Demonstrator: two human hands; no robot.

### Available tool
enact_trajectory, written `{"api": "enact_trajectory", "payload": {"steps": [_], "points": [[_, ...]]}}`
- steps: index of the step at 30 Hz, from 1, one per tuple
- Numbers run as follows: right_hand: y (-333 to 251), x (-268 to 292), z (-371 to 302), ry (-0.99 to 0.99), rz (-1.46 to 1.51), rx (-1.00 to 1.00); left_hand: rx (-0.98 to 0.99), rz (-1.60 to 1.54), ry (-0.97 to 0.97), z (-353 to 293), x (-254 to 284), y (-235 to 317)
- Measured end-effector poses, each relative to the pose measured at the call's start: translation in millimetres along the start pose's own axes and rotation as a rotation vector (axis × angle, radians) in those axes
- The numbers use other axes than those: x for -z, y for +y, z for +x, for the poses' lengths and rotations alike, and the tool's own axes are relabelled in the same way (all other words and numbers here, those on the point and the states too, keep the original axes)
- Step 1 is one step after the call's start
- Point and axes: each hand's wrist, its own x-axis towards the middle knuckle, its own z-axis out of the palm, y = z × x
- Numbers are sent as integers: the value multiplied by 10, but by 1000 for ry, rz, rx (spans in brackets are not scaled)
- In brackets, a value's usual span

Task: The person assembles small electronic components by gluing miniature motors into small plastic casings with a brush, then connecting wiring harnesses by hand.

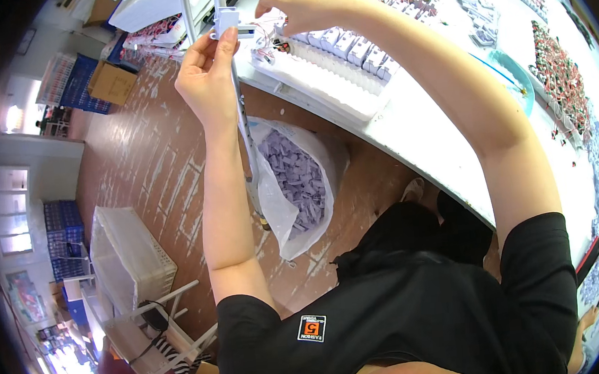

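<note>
My left hand [209, 68] is raised at the far left corner of the table. Its thumb and fingers pinch a small white plastic housing [228, 19], with a metal upright close behind it. To the right, my right hand [306, 6] is over the near end of a white ribbed tray [334, 84]. Its thumb and fingers are bent and apart, and I see nothing between them. Thin wires [261, 35] lie just below those fingers. A row of white housings [349, 46] with red wires stands along the tray, partly covered by my right forearm.
An open white bag [292, 180] of small pale pieces stands on the floor beside the table [443, 156]. Piles of red-wired parts [559, 75] and a teal dish [514, 78] lie to the right. A white crate [127, 258] and a chair [140, 344] stand at left.
</note>
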Motion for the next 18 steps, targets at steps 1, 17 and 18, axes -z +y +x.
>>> {"api": "enact_trajectory", "payload": {"steps": [1,17,18], "points": [[-203,32,19,-52,94,-47,2,4,10,12,50,-1],[-180,-319,-138,404,-320,-261,-71,603,-186,25,50,-328],[-187,-322,-124,445,-396,-208,-67,609,-189,15,54,-332]]}}
